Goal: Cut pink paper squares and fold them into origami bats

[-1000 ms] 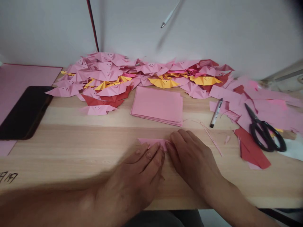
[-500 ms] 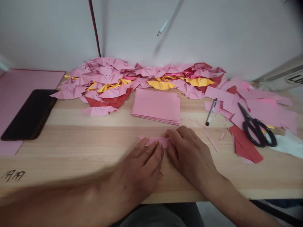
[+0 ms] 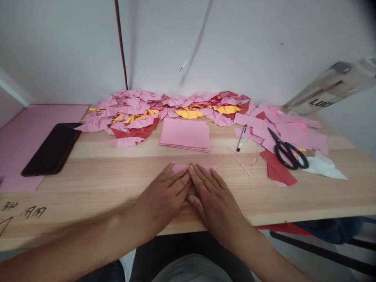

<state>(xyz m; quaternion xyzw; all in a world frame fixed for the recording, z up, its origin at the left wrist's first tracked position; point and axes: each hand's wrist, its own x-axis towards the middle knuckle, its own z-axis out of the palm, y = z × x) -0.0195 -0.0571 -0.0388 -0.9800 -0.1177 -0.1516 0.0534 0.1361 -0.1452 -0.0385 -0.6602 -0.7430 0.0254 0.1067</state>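
A folded strip of pink paper [image 3: 179, 168] lies on the table in front of me, mostly covered by my hands. My left hand [image 3: 166, 192] rests flat on its left part, fingers stretched forward. Flat on the right part is my right hand [image 3: 216, 194], its fingers extended and their tips meeting those of the left. Just beyond the hands sits a stack of pink paper sheets [image 3: 185, 134]. Further back, a heap of folded pink paper pieces with drawn dots [image 3: 136, 106] stretches along the wall, with yellow pieces [image 3: 189, 113] and red ones among them.
Black-handled scissors [image 3: 289, 154], a marker pen [image 3: 241, 138], red paper scraps [image 3: 277, 168] and a white sheet [image 3: 324, 165] lie at right beside loose pink paper. A black phone [image 3: 53, 149] rests on a large pink sheet [image 3: 58, 113] at left. A cable [image 3: 183, 65] hangs by the wall.
My right hand has gone from pinching the strip's right end to lying flat on it, against my left hand. The view has shifted, showing more of the bottle-like object at right.
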